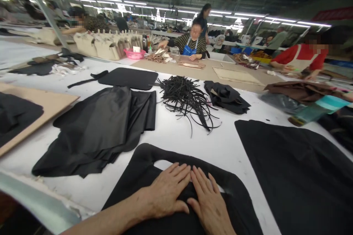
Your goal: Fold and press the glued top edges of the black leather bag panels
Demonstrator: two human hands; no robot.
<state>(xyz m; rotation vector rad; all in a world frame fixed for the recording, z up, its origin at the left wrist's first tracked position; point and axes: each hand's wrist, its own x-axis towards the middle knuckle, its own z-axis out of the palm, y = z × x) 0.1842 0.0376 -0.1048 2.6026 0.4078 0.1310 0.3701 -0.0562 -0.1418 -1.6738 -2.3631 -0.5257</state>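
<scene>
Left grip (168,192) and right grip (211,202) both released, palms-down flat across the slot of a matte black round-cornered panel (176,224) on the white tabletop (165,136), slightly glossy folded black sheets (99,125) left, tangled thin black strips (183,95) beyond, broad flat black piece (298,172) right.

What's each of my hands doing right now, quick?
Left hand: open, palm down on the large black fabric-like panel with a cutout, no grip visible.
Right hand: open, palm down on the same panel, no grip visible.
</scene>
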